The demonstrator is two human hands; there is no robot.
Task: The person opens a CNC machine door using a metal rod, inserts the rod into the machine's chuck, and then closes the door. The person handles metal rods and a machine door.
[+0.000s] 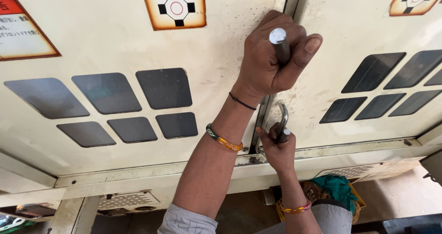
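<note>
Gripping a grey metal rod [279, 44], the left hand [271, 61] clenches it against the cream panel's [115, 40] seam, axis pointing toward the camera; directly below (nearer), the right hand [278, 149] clasps a curved metal handle [282, 121].

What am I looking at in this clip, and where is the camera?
The camera sits on a person's head and looks at their two bare hands. Both are pressed against a cream metal cabinet with dark square panels and a seam between two doors. The left hand is the upper one, fisted around a grey metal rod. The right hand, lower down, grips a curved metal handle at the seam. A teal cloth lies below the cabinet.
</note>
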